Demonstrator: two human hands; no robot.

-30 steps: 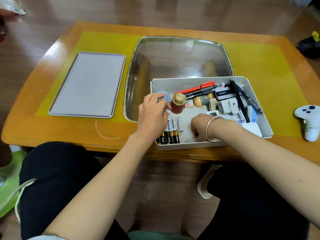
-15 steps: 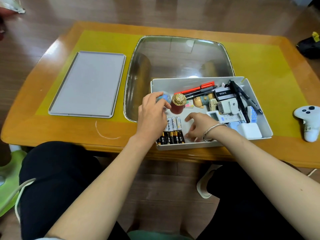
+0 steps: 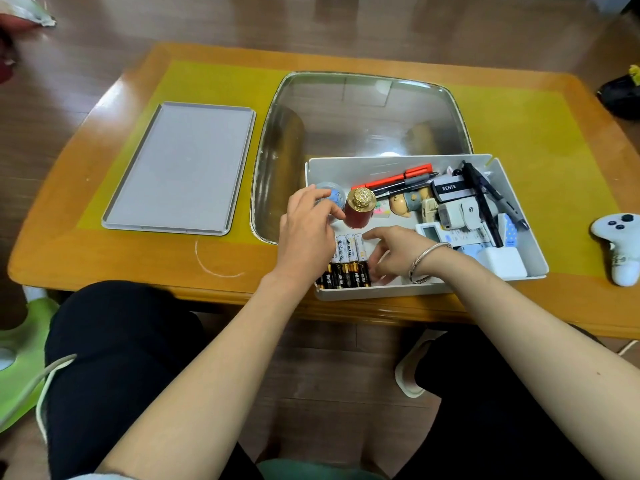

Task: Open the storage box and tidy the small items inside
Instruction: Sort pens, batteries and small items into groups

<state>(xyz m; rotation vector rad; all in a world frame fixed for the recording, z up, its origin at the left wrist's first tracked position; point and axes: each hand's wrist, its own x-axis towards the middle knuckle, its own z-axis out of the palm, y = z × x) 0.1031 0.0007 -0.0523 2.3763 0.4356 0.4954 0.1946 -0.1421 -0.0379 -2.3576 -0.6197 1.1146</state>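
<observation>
**Box open, both hands in lower-left corner on batteries**

Storage box (image 3: pixel 519 216): white rect plastic tray, matte, rounded corners, sits lower-right of centre on tabletop (image 3: pixel 104 258). Tabletop = glossy orange wood w/ yellow-green inlay + clear glass panel (image 3: pixel 363 116) w/ rounded corners; box rear edge overlaps the panel. Lid (image 3: pixel 180 168): flat grey rect w/ raised rim, lying left of box, well apart.

Inside box:
- batteries (image 3: pixel 348 263): cylinders in 2 rows at lower-left corner, white-wrapped row behind, black/gold row at front wall, side by side, touching.
- red jar (image 3: pixel 359 209): glossy red cyl body, gold ornate cap, upright, just behind batteries.
- small round clear container (image 3: pixel 330 192) at upper-left corner, partly under left fingers.
- red pen (image 3: pixel 394 180) + black pens along rear wall; rest on right side is a jumble of white/grey plastic bits, incl. a black label box reading "BENTE" (image 3: pixel 450 188).

Left hand (image 3: pixel 306 230): fingers curled, tips on the round container; cannot tell if actually gripping. Right hand (image 3: pixel 391 251): released, fingers spread, tips against right end of battery rows; metal bangle on wrist.

White game controller (image 3: pixel 620 244) at right frame edge, on tabletop.

Vs 0.5 s ago: right hand fingertips closer in on batteries; rows look tighter. Vs 1.0 s ago: stray white battery now in line w/ the row. Left hand, jar unchanged.
</observation>
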